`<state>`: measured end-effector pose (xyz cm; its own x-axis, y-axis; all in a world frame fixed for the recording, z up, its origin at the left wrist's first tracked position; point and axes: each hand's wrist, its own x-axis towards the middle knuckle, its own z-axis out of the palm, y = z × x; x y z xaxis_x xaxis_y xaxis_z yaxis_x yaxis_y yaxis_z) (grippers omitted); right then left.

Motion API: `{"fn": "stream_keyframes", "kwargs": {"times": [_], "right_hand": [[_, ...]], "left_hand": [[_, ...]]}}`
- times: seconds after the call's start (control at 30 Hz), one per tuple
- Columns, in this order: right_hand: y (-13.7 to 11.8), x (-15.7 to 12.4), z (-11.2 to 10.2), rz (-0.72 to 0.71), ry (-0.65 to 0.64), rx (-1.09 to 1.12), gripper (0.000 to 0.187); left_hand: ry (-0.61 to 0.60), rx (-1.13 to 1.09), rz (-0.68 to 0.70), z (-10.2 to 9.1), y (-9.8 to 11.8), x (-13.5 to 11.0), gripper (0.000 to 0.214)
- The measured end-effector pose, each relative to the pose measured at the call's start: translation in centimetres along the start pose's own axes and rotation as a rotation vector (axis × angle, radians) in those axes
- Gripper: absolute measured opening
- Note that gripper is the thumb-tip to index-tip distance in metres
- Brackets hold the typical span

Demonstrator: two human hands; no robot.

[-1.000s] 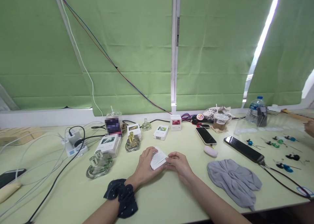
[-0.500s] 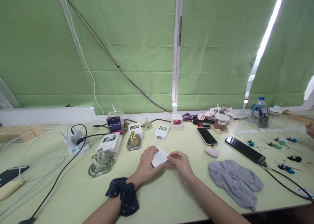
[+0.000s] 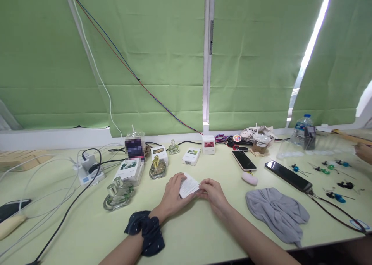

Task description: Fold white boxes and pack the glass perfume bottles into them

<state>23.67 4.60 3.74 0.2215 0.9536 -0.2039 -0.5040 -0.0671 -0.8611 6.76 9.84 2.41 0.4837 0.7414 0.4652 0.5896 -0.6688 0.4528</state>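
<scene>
A small white box with printed text (image 3: 188,186) is between my hands, low over the middle of the table. My left hand (image 3: 173,195) is wrapped around its left and near sides, with a dark dotted scrunchie (image 3: 146,232) on that wrist. At the box's right end, the fingers of my right hand (image 3: 213,193) are pinched together on its edge. Just beyond lies a white box with a green picture (image 3: 191,157). To the left stand a perfume bottle with gold caps (image 3: 157,168) and a larger one with silver caps (image 3: 119,195).
Right of my hands lie a grey cloth (image 3: 276,214), a phone (image 3: 244,160) and a larger phone on a strap (image 3: 288,176). Cables and a power strip (image 3: 88,174) spread on the left. Another person's hand (image 3: 364,152) shows at the far right edge.
The view has shifted slightly. My hands keep nearly the same hold on the white box. The other person's hand at the far right reaches further into view.
</scene>
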Motion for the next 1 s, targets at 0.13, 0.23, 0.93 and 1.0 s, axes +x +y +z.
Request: {"fn": "stream_keyframes", "kwargs": {"times": [0.13, 0.23, 0.93, 1.0], "right_hand": [[0.3, 0.1, 0.0, -0.006, -0.007, -0.007, 0.014], [0.5, 0.2, -0.1, -0.015, 0.027, -0.019, 0.016], [1.1, 0.9, -0.1, -0.449, -0.161, -0.397, 0.034], [1.4, 0.7, 0.2, -0.538, -0.262, -0.456, 0.032]], "left_hand": [[0.010, 0.013, 0.009, 0.0, 0.1, 0.0, 0.053], [-0.001, 0.026, 0.012, 0.1, 0.0, 0.0, 0.052], [-0.019, -0.434, -0.131, -1.4, -0.5, 0.7, 0.034], [-0.037, -0.642, -0.208, -2.0, -0.5, 1.1, 0.030]]}}
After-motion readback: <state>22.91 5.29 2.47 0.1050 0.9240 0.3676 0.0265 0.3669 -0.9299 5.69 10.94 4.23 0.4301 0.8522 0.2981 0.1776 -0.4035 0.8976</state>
